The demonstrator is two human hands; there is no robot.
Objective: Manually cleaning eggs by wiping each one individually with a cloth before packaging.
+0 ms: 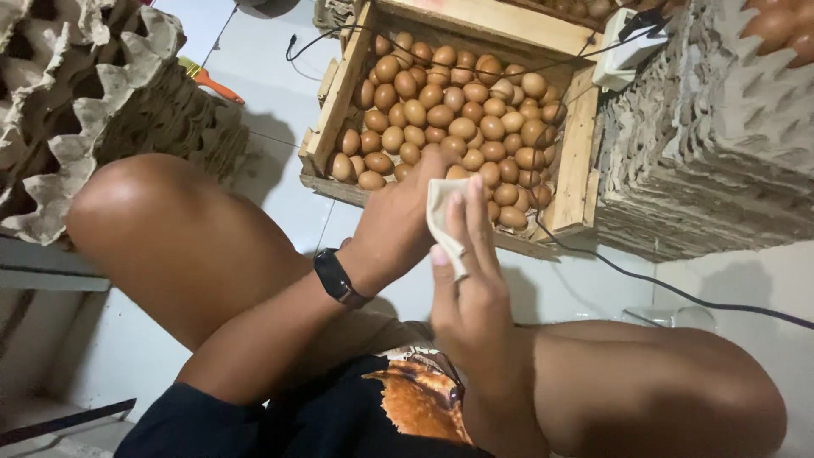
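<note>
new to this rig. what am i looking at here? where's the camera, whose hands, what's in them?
There is no machine here: a person works with two bare hands, and the single picture comes from a camera worn on their head, looking down past their knees.

The person sits low on a pale floor. In front of them stands a wooden crate filled with brown eggs. Stacks of grey cardboard egg trays rise on both sides, and a black cable runs across the floor.

The left hand, with a black watch on its wrist, is closed around something I cannot see; it may be an egg. The right hand presses a small white cloth against it with flat fingers.
</note>
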